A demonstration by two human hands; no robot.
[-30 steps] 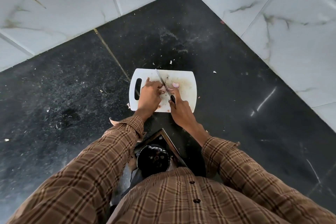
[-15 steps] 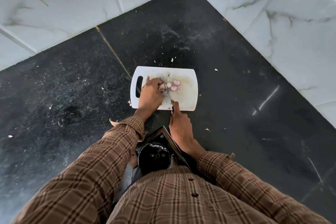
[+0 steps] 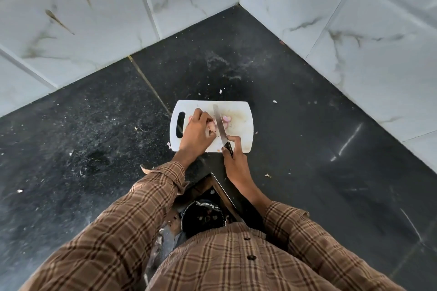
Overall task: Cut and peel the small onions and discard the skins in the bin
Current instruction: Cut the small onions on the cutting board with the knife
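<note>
Your left hand (image 3: 196,133) pinches a small onion (image 3: 212,125) on the white cutting board (image 3: 241,133) (dark table (image 3: 307,149) beneath). Your right hand (image 3: 234,160) wraps the knife (image 3: 220,125), blade beside the onion. Cut pieces (image 3: 227,119) lie just right.

1 head-worn wide-angle camera is looking steeply down and forward from above the person's chest. It is facing a corner of the black countertop (image 3: 307,149), where 2 tiled walls (image 3: 94,19) are meeting. The white cutting board (image 3: 238,130) is sitting near frame centre, within arm's reach.
</note>
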